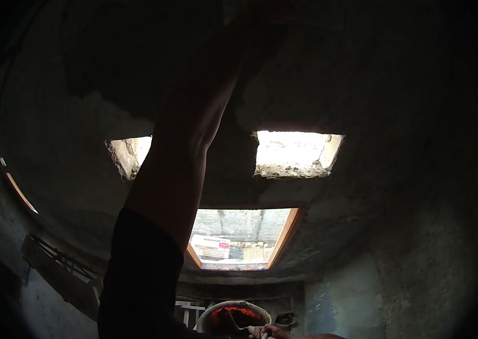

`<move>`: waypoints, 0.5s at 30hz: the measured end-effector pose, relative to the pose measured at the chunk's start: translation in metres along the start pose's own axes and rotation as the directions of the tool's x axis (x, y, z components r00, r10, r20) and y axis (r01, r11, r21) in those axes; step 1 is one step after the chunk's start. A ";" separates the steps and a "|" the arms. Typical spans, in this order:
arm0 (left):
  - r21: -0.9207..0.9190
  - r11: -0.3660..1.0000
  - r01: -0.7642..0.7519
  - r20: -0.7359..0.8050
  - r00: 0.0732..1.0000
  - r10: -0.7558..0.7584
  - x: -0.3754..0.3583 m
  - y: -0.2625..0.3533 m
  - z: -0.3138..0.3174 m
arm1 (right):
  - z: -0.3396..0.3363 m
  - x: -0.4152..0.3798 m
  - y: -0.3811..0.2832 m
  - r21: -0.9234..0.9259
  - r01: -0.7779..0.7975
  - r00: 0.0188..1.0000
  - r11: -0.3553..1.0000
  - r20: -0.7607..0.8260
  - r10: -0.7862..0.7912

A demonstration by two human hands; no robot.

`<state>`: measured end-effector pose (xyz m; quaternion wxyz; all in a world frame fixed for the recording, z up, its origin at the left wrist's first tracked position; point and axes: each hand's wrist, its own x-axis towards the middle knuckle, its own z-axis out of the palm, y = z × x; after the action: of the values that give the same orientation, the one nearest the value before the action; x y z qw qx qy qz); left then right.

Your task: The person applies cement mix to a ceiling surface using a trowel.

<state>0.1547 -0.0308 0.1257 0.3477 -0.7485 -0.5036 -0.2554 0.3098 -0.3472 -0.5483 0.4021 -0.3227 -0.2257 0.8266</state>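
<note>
The room is dark. The wall (397,101) is rough and gray. Two small holes (298,152) let in bright light. Below them is a window (241,237) with an orange frame (285,234). A wooden rack (61,265) is at the left.

The raised arm (182,152) runs to twelve o'clock, where its hand is lost in the dark near the upper edge; its grip cannot be told. At six o'clock the other hand (270,332) and the pan (233,316) are cut by the lower edge. The sleeve (137,277) is only a black shape.
</note>
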 end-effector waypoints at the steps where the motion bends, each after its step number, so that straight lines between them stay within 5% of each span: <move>1: 0.006 1.000 0.005 0.004 1.000 -0.005 0.067 -0.033 0.032 | 0.001 0.000 0.001 -0.002 -0.006 1.000 1.000 0.005 0.006; 3: 0.001 0.987 -0.160 -0.038 0.986 0.160 0.081 -0.046 0.071 | 0.009 0.002 0.004 -0.009 -0.016 1.000 1.000 0.019 0.016; 6: -0.002 0.923 -0.386 -0.105 0.918 0.383 -0.051 0.046 0.151 | 0.019 -0.003 0.007 -0.035 -0.032 0.999 0.999 0.032 0.033; 7: -0.004 0.886 -0.464 -0.131 0.878 0.460 -0.041 0.043 0.173 | 0.022 -0.006 0.009 -0.038 -0.030 0.999 0.999 0.031 0.031; 8: 0.157 0.808 -0.568 0.062 0.822 0.567 -0.043 0.056 0.221 | 0.025 -0.009 0.011 -0.041 -0.026 0.999 0.999 0.028 0.027; 9: 0.025 0.809 -0.587 0.033 0.809 0.586 -0.054 0.067 0.243 | 0.026 -0.013 0.012 -0.047 -0.024 0.999 0.999 0.023 0.025; 10: -0.105 0.792 -0.601 0.001 0.797 0.605 -0.071 0.078 0.250 | 0.027 -0.016 0.013 -0.051 -0.019 1.000 0.998 0.021 0.020; 15: -0.054 0.735 -0.675 -0.090 0.737 0.670 -0.127 0.057 0.205 | 0.037 -0.015 0.023 -0.052 0.001 1.000 0.999 0.020 0.000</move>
<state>0.1684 0.0410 -0.1105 0.4010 -0.8850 -0.1765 -0.1572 0.2789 -0.3770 -0.5320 0.3915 -0.3248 -0.2512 0.8235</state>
